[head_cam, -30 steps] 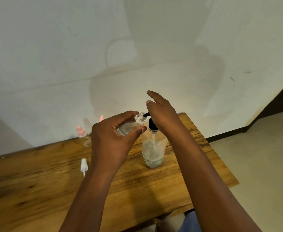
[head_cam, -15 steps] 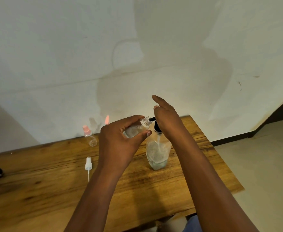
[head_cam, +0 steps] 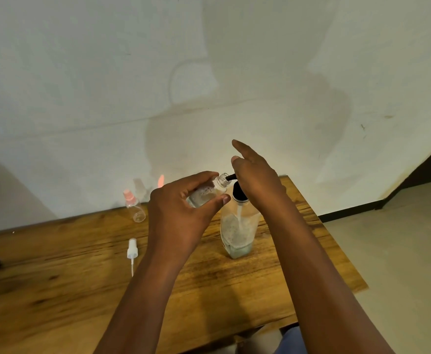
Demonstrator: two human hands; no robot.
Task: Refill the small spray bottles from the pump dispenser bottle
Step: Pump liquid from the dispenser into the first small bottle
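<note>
- wooden table (head_cam: 56,290) against a pale, stained wall, and the action sat toward the table's far right side.
- left hand (head_cam: 181,221) had its fingers and thumb curled round a small spray bottle (head_cam: 209,194), tilted with its open neck pointing to about 2 o'clock, right up against the black spout.
- right hand (head_cam: 255,180) rested on top of the pump dispenser bottle (head_cam: 237,226), palm down on the black pump head, fingers mostly straight and one lifted toward 11 o'clock; it gripped nothing.
- dispenser stood upright on the wood, liquid low in its base, foam up its walls.
- some liquid and bubbles already showed in the held bottle, so by my read the fill was partway.
- at 9 o'clock from the dispenser lay a loose white sprayer top (head_cam: 132,251), presumably this bottle's own.
- further back near the wall, a pink-capped spray bottle (head_cam: 134,209) stood, with what looked like more behind it, too blurred to count.
- to do this well: keep the neck tight under the spout, press slow and straight so the dispenser doesn't tip, and stop short of the brim so the sprayer screws back without overflow.
</note>
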